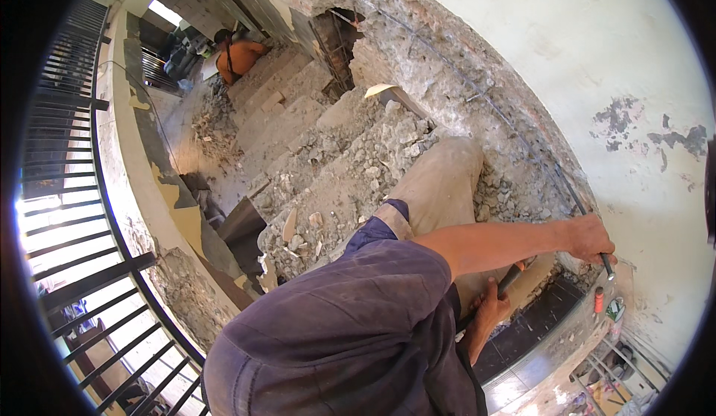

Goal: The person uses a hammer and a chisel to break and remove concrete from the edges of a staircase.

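Head view shows the metal rod slanting up-left toward masonry.

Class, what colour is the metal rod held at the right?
The metal rod is mostly dark grey, best seen in the head view.

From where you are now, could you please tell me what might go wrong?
Gripping the bar near its end, the bare left hand could be hit if a blow misses. Loose rubble beside the leg might shift, or tumble toward the person in orange farther along the stairs.
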Tool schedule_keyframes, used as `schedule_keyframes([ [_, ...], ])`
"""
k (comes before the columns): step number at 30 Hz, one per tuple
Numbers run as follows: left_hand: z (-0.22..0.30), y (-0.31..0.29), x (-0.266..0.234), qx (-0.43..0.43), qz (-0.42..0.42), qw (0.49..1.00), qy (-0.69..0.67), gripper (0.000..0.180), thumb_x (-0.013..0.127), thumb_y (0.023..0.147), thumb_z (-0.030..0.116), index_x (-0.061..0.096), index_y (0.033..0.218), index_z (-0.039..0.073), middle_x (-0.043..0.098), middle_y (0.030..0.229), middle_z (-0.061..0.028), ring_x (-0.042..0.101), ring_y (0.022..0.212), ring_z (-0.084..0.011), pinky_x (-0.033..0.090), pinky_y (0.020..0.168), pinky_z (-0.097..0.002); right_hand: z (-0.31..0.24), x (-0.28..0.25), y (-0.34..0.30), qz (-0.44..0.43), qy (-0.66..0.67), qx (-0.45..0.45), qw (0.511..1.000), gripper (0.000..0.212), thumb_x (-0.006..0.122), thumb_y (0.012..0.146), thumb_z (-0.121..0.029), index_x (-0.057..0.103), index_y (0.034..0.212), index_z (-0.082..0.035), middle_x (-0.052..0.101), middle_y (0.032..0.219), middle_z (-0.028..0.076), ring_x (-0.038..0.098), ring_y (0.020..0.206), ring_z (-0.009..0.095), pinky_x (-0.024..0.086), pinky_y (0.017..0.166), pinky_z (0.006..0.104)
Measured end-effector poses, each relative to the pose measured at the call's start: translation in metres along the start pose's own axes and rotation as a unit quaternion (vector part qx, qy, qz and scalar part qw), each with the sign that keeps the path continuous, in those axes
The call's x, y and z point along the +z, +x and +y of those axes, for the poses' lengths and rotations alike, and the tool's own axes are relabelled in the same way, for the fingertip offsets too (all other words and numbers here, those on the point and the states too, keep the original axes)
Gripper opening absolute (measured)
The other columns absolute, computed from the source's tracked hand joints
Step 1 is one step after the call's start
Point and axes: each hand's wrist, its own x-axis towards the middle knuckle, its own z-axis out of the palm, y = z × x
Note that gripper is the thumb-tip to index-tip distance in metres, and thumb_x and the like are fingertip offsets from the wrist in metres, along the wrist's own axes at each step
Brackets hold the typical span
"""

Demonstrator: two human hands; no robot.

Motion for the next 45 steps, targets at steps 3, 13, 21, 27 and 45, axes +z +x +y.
schedule_keyframes([
  [3, -0.003, 0.003, 0.002, -0.017, -0.003, 1.0, 0.022, 0.022, 0.071, 0.084, 0.037, 0.075, 0.092, 0.017, 0.07, 0.079, -0.0077, 0.069, 0.075, -0.0309, 0.052, 0.065, -0.0447, -0.005, 0.001, -0.003, -0.005, 0.007, 0.011, 1.0, 0.027, 0.071, 0.089, -0.021, 0.057, 0.096, 0.002, 0.044, 0.061, -0.002, 0.042, 0.046, 0.009, 0.032, 0.041, 0.0268],
  [13, -0.016, 0.016, 0.01, -0.006, 0.032, 0.999, 0.011, 0.026, 0.067, 0.085, 0.036, 0.076, 0.108, 0.028, 0.073, 0.086, -0.007, 0.072, 0.082, -0.0293, 0.056, 0.072, -0.044, -0.006, -0.009, -0.008, 0.02, -0.046, -0.053, 0.997, 0.025, 0.07, 0.093, -0.024, 0.059, 0.092, -0.002, 0.048, 0.064, -0.002, 0.042, 0.046, 0.009, 0.034, 0.042, 0.026],
  [21, -0.006, 0.024, -0.006, -0.014, 0.037, 0.999, 0.028, 0.015, 0.073, 0.083, 0.027, 0.07, 0.094, 0.016, 0.07, 0.075, -0.0093, 0.069, 0.07, -0.0313, 0.053, 0.062, -0.0447, -0.113, -0.057, -0.046, 0.141, 0.123, -0.141, 0.972, 0.012, 0.065, 0.097, -0.014, 0.059, 0.096, -0.003, 0.049, 0.064, -0.003, 0.043, 0.048, 0.004, 0.033, 0.04, 0.0232],
  [27, -0.009, 0.028, -0.001, -0.002, 0.069, 0.997, 0.02, 0.015, 0.072, 0.087, 0.025, 0.066, 0.084, 0.011, 0.066, 0.069, -0.0106, 0.065, 0.063, -0.0328, 0.049, 0.055, -0.0437, -0.167, -0.083, -0.051, 0.243, 0.27, -0.4, 0.841, 0.029, 0.049, 0.106, -0.035, 0.049, 0.089, -0.01, 0.036, 0.06, -0.003, 0.032, 0.045, 0.007, 0.028, 0.038, 0.0236],
  [45, -0.005, 0.034, 0.003, 0.003, 0.064, 0.998, 0.028, 0.03, 0.065, 0.095, 0.031, 0.066, 0.074, 0.01, 0.063, 0.058, -0.0121, 0.063, 0.053, -0.0339, 0.049, 0.051, -0.0449, -0.222, -0.147, -0.066, 0.25, 0.358, -0.538, 0.721, 0.046, 0.051, 0.104, -0.036, 0.033, 0.064, -0.019, 0.027, 0.055, -0.006, 0.026, 0.043, 0.005, 0.022, 0.04, 0.0228],
])
